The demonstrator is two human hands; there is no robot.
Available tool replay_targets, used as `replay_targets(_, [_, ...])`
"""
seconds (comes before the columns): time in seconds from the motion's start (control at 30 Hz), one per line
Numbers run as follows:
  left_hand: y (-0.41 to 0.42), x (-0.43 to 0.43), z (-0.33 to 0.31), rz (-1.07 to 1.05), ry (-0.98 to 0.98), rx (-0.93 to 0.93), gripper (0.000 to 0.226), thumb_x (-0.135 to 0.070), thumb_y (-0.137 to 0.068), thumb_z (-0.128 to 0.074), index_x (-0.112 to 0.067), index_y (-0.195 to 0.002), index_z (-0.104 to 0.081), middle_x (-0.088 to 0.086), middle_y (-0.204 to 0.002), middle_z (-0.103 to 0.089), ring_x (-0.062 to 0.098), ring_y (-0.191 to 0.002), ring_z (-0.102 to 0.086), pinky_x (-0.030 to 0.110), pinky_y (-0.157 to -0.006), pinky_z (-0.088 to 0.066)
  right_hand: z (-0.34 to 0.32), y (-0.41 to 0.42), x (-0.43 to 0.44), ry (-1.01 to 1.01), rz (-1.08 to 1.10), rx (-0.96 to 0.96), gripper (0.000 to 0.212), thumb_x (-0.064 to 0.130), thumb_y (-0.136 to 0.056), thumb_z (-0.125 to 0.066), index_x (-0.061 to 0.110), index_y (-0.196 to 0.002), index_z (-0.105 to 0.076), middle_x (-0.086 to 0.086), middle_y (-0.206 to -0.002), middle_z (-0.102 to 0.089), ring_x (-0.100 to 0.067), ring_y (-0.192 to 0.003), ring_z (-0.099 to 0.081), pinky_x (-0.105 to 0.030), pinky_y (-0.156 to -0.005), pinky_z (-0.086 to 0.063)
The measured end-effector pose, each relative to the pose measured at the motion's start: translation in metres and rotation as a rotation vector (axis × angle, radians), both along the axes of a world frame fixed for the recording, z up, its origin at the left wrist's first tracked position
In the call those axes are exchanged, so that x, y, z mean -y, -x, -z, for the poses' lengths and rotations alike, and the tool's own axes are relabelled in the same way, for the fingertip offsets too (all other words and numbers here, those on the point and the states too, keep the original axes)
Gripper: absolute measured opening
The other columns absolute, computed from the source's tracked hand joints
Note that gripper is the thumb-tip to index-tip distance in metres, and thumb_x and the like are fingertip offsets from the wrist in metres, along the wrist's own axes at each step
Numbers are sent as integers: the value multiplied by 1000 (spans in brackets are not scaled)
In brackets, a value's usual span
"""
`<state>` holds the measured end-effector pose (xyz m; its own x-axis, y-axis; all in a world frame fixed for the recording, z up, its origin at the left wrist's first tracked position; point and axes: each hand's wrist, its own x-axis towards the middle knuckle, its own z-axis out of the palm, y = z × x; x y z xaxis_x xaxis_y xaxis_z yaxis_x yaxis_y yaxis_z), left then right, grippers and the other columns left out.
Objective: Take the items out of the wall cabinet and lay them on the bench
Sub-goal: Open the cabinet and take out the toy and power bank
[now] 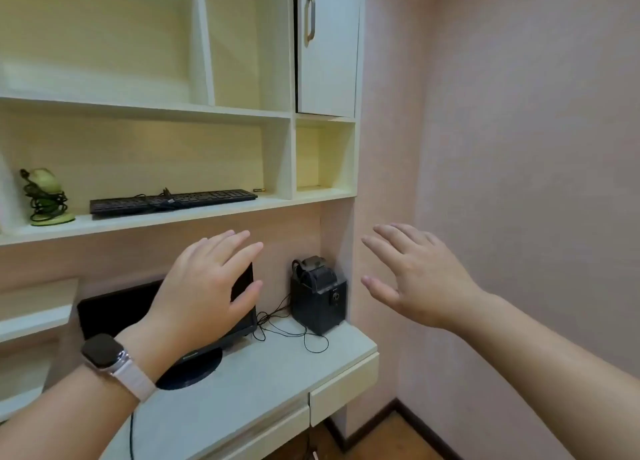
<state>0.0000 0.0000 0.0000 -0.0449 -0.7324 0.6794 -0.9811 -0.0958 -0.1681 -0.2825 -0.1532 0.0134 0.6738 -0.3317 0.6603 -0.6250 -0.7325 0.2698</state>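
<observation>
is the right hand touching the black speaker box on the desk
Apart. The head view shows the right hand open in the air, with bare pink wall visible between its fingertips and the black speaker box.

Walls: I see pink wall (pixel 502 148) at right.
Floor: wood floor (pixel 391 439), dark skirting (pixel 415 421).
Shelving: cream shelf unit (pixel 173 110).

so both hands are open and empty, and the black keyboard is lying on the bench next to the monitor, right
Not quite. Both the left hand and right hand are open and empty, but the black keyboard lies on the open shelf of the wall unit, above the monitor, not on the bench. The head view shows this.
</observation>
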Motion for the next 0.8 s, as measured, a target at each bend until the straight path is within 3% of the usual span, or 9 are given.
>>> replay_targets(0.8, [73,313,-21,-102,-46,95,56,-48,-89,-45,-17,-134,-57,7,-138,-55,28,-128,-48,47,-103,-40,13,43,329,-99,-112,-12,62,58,-89,-41,16,-133,-57,-10,-135,-58,-33,-125,-51,-45,-99,-43])
